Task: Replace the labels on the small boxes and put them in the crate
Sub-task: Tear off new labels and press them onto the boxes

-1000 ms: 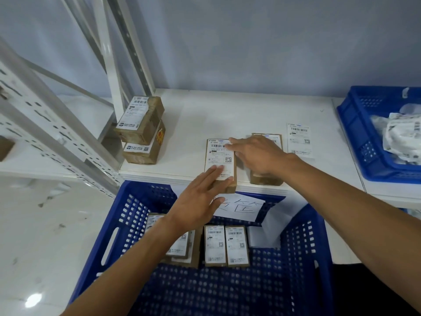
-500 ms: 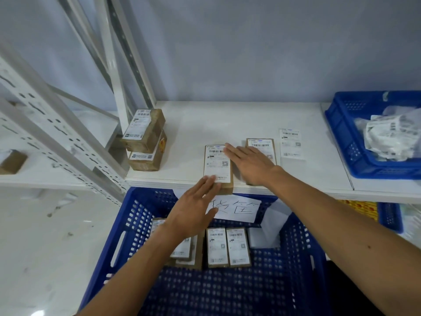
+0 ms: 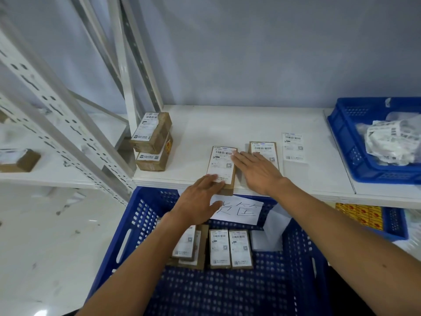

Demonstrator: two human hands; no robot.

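l arm [image 3: 141,267] half-hides crate box [image 3: 185,244]; r bin [image 3: 346,144] cut by edge.

Two bare arms are seen, and nothing is worn on either. The left hand [image 3: 198,201] and the left forearm [image 3: 141,270] are shown uncovered from the fingertips down to the lower edge of the picture. The right hand [image 3: 257,172] and the right forearm [image 3: 341,236] are shown uncovered as far as the right edge. A small dark spot [image 3: 385,265] is seen on the right forearm, well back from the hand. The fingernails cannot be made out.
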